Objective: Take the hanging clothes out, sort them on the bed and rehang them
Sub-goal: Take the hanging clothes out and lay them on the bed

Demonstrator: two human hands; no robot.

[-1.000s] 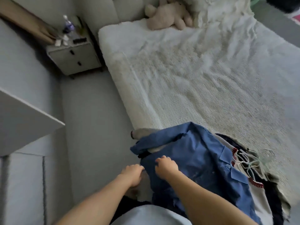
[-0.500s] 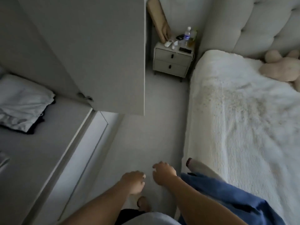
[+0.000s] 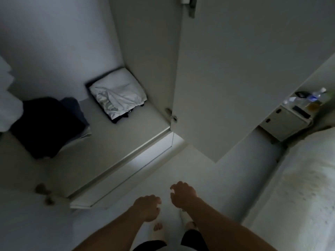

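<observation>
Over the pale floor (image 3: 208, 171) before the open wardrobe (image 3: 116, 142), the left hand (image 3: 147, 207) and right hand (image 3: 183, 194) hung side by side, each with fingers loosely curled around nothing. Inside the wardrobe lay a folded white garment (image 3: 117, 95) on a dark one, with a dark pile (image 3: 47, 127) to its left. At right, the white bed (image 3: 304, 187) edge showed, beyond the open door (image 3: 235, 78).

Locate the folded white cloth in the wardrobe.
The folded white cloth lies on the wardrobe shelf, left of the open door, right of the dark clothes.
</observation>
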